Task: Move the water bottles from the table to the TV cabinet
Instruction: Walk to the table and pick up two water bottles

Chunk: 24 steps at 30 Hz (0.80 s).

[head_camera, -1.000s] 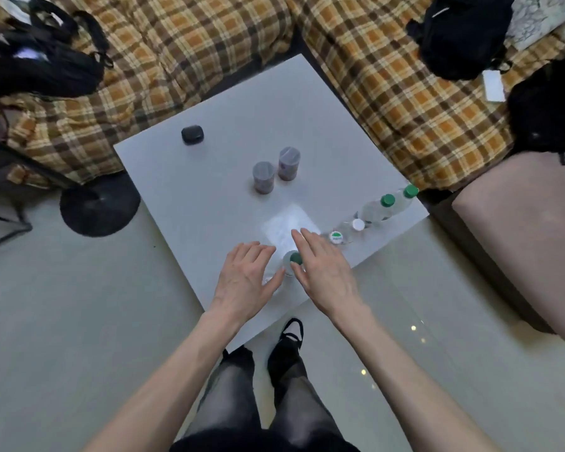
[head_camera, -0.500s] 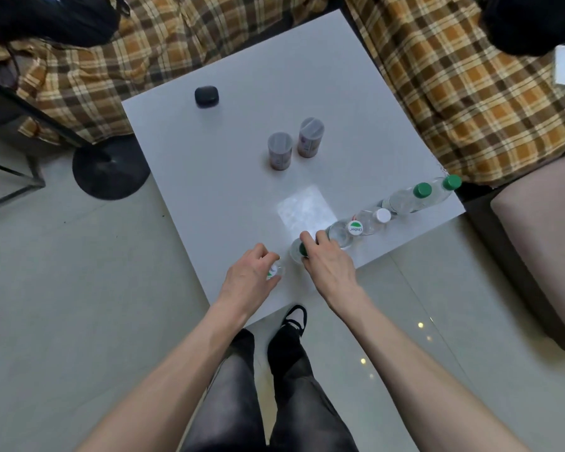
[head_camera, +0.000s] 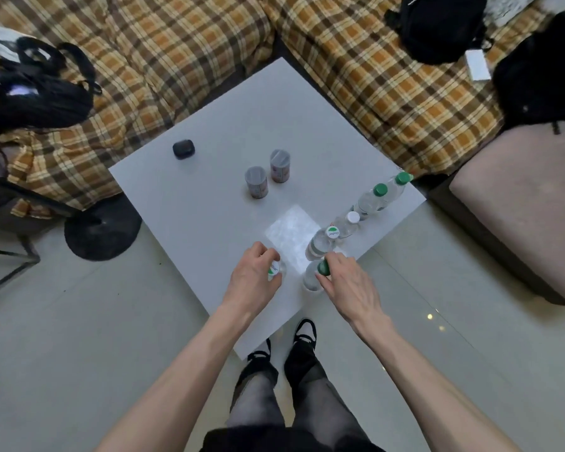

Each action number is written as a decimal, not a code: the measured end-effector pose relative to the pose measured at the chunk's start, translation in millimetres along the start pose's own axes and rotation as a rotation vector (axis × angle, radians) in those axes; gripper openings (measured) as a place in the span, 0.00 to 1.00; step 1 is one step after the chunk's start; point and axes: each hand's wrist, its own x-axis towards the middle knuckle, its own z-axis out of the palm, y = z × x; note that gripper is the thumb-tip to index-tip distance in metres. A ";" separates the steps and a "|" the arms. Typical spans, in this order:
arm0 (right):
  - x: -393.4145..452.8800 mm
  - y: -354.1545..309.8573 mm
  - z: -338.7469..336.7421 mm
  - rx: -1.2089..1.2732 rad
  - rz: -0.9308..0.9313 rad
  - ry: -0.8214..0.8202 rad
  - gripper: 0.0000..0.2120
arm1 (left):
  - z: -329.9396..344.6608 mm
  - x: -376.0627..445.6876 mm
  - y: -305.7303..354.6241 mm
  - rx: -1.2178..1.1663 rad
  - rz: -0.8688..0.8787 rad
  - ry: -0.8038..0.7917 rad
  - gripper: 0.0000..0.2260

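Observation:
Several clear water bottles stand in a row along the near right edge of the white table [head_camera: 209, 203]. My left hand [head_camera: 253, 277] is closed around the neck of a bottle with a white-and-green cap [head_camera: 274, 270]. My right hand [head_camera: 348, 285] grips the top of a green-capped bottle [head_camera: 313, 277]. Behind them stand a bottle with a white-and-green cap [head_camera: 323, 241], a white-capped bottle [head_camera: 348, 223] and two green-capped bottles [head_camera: 372, 199] [head_camera: 397, 184]. The TV cabinet is out of view.
Two small grey-lidded jars [head_camera: 256, 182] [head_camera: 279, 165] and a black earbud case [head_camera: 183, 148] sit on the table. Plaid sofas [head_camera: 177, 44] with black bags [head_camera: 30, 93] lie beyond it. A beige stool [head_camera: 519, 197] is at right and a black stand base [head_camera: 101, 233] at left.
Both hands went from hovering flat over the nearest bottles to closing around their tops. The head camera shifted, so the table sits differently in view.

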 end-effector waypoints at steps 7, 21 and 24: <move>-69.6 8.8 -65.1 0.072 0.254 0.213 0.14 | -35.1 -6.0 51.1 0.053 0.226 -0.107 0.12; -214.9 66.6 -188.2 0.098 0.753 0.719 0.13 | -51.4 -8.6 265.4 0.001 0.806 -0.141 0.08; -243.0 94.1 -203.0 0.103 0.872 0.813 0.13 | -32.4 -10.4 316.8 -0.040 0.894 -0.170 0.09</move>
